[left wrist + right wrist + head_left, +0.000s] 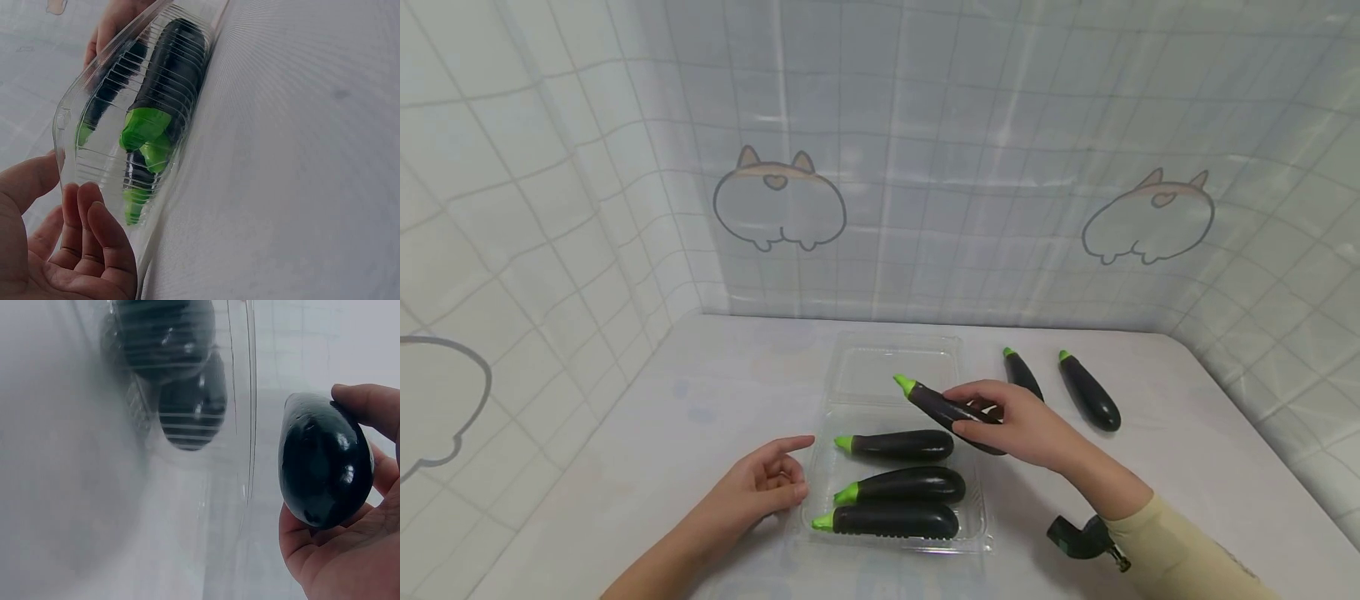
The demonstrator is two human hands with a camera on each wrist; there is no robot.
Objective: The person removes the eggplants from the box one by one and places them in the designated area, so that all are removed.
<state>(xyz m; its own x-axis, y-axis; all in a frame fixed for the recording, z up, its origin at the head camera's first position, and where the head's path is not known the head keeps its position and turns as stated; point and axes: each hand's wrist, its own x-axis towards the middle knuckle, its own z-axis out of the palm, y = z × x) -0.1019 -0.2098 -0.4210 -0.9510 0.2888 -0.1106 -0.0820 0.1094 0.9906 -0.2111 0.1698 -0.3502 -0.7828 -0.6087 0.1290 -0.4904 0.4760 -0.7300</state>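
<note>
A clear plastic box (820, 500) lies with its lid folded back, three dark eggplants with green stems side by side in it, the nearest one (895, 521) at the front edge. My right hand (1022, 425) grips another eggplant (943, 408) above the back right of the box, stem toward the upper left; the right wrist view shows its rounded end (325, 465) between thumb and fingers, outside the box wall. My left hand (760, 492) is at the box's left side, thumb and fingertips at the rim with the fingers loosely bent, as the left wrist view shows too (81, 237).
Two more eggplants lie at the back right, one (1022, 373) partly behind my right hand and one (1090, 392) farther right. A dark green object with a metal end (1078, 537) is beside my right sleeve. The transparent lid (895, 371) extends toward the back wall.
</note>
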